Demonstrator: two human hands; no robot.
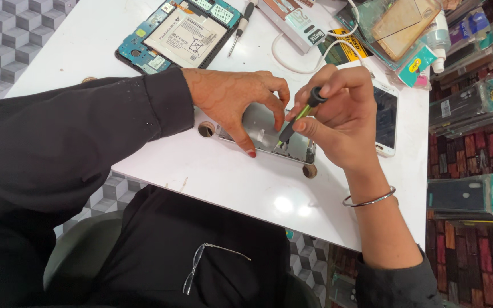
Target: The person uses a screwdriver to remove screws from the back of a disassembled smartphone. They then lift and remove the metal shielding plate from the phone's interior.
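Note:
An opened silver phone body [265, 136] lies on the white table [246, 188]. My left hand [232, 100] presses down on it, fingers spread over its upper part. My right hand [340, 117] pinches a small screwdriver [299, 117] with a black cap and green shaft. Its tip touches the lower end of the phone body. A metal bangle [370, 200] circles my right wrist.
An opened tablet [178, 34] with its battery showing lies at the table's far side, a second screwdriver [239, 28] beside it. A white phone [386, 117] sits behind my right hand. Packaged accessories [400, 28] crowd the far right. Eyeglasses [201, 265] rest on my lap.

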